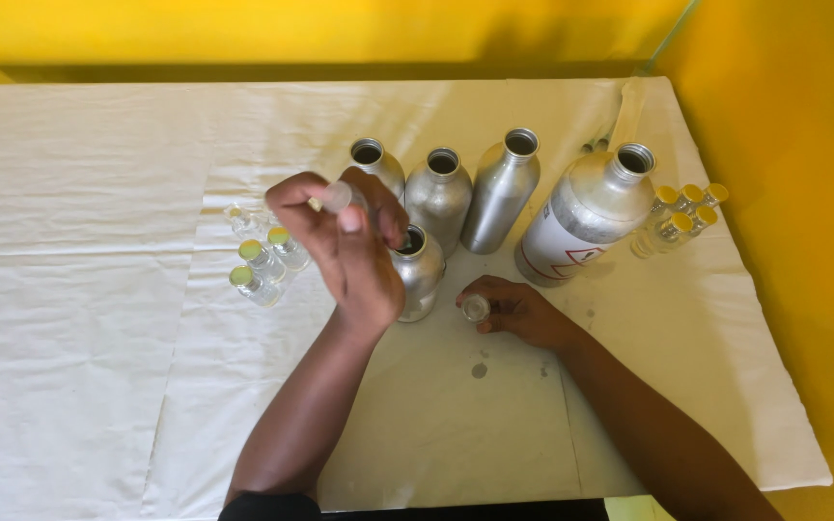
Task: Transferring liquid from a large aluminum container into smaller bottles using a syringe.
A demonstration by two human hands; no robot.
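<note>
Small glass vial (476,308) upright on tabletop (79,318), right hand (518,311) wrapped around it, just right of short open metal bottle (418,270). Left hand (345,246) raised above that bottle, fingers pinching small pale cap-like piece (338,197). Four more metal bottles behind; yellow-capped vials (264,262) left, another cluster far right.

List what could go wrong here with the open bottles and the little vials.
1. The left hand hovers right over the open metal bottle; a knock might tip it.
2. The open vial in the right hand could spill; spots already mark the cloth.
3. The yellow-capped vials stand close together and could topple.
</note>
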